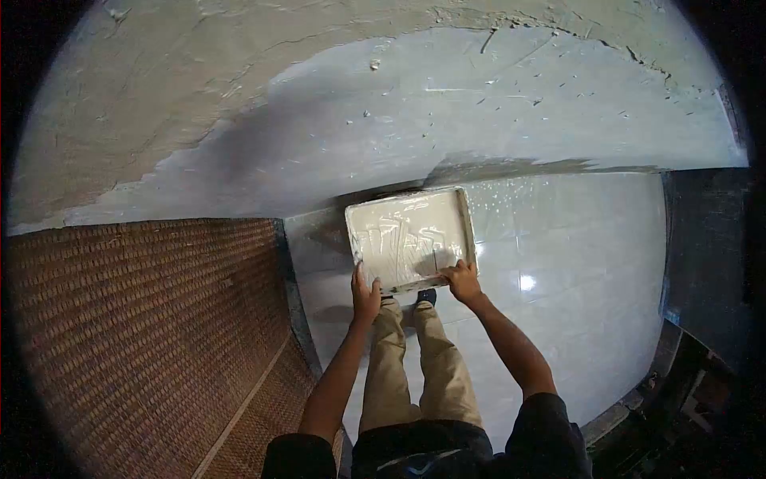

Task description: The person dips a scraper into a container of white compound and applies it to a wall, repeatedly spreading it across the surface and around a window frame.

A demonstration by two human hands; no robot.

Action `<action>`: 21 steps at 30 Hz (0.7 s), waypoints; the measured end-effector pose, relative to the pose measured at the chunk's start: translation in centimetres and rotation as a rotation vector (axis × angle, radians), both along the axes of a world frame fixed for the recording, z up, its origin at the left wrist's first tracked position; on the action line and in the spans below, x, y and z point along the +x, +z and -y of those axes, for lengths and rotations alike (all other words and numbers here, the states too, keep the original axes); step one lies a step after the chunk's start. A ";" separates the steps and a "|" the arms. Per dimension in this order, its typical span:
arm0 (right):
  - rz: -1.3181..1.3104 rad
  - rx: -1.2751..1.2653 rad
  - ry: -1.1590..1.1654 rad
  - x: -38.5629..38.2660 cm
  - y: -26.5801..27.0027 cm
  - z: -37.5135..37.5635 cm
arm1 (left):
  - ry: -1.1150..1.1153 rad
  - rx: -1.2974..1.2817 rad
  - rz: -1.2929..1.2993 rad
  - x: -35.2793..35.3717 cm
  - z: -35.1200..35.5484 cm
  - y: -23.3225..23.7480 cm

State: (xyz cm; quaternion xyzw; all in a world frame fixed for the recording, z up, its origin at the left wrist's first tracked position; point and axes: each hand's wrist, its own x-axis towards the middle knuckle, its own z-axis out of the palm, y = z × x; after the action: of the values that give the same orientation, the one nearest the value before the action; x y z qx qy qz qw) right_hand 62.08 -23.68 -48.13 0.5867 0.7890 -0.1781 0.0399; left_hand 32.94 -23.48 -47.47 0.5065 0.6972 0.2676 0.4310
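Between my hands is a shallow rectangular tray with a smeared rim. Wet cream-coloured plaster covers its inside, marked with ridges and streaks. My left hand grips the tray's near left corner, thumb toward the rim. At the near right corner, my right hand is closed over the edge, fingers reaching inside. A grey patch shows in the plaster just beside those fingers. Below the tray, my shoes are partly hidden by it.
A wall rises ahead, coated in wet plaster toward the top and pale lower down. White drops speckle the shiny tiled floor near it. A woven mat panel stands left; a dark panel stands right.
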 end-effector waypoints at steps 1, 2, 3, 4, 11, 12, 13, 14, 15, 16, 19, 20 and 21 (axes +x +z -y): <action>-0.002 -0.001 0.000 0.3 -0.4 -0.3 | -0.002 0.000 0.004 -0.1 0.0 0.1; -0.049 -0.019 0.031 0.6 -0.3 -0.9 | -0.003 0.000 0.007 -0.3 0.1 0.3; -0.096 -0.037 0.063 0.7 -0.3 -1.5 | -0.004 0.000 0.005 -0.6 0.2 0.5; -0.086 -0.086 0.084 1.0 -0.1 -2.0 | 0.003 0.001 -0.001 -0.8 0.4 0.7; -0.138 -0.154 0.147 2.7 -0.1 -3.4 | 0.020 -0.014 -0.009 -2.4 2.2 1.9; -0.139 -0.154 0.149 2.8 -0.3 -3.6 | 0.022 -0.013 -0.010 -2.6 2.6 1.7; -0.131 -0.161 0.175 3.0 -0.4 -3.8 | 0.019 -0.029 -0.030 -2.8 2.9 1.4; -0.124 -0.168 0.201 2.9 -0.1 -4.1 | 0.016 -0.046 -0.050 -3.0 3.2 1.4; -0.123 -0.168 0.202 2.9 0.4 -4.4 | 0.018 -0.046 -0.049 -3.1 3.4 1.5; -0.116 -0.204 0.183 2.9 0.8 -4.8 | 0.023 -0.063 -0.040 -3.2 3.4 1.5; -0.143 -0.228 0.167 3.1 1.0 -5.6 | 0.029 -0.080 -0.023 -3.4 3.5 2.0; -0.179 -0.218 0.169 3.1 0.9 -5.9 | 0.026 -0.083 -0.016 -3.5 3.6 1.9; -0.180 -0.216 0.169 3.1 0.7 -6.1 | 0.027 -0.081 -0.017 -3.6 3.7 1.8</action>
State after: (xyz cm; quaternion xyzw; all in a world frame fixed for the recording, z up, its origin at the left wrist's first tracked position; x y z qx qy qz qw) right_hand 65.18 -17.60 -47.43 0.4921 0.8122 -0.3097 0.0470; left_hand 29.33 -27.14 -45.62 0.4816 0.7177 0.2406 0.4416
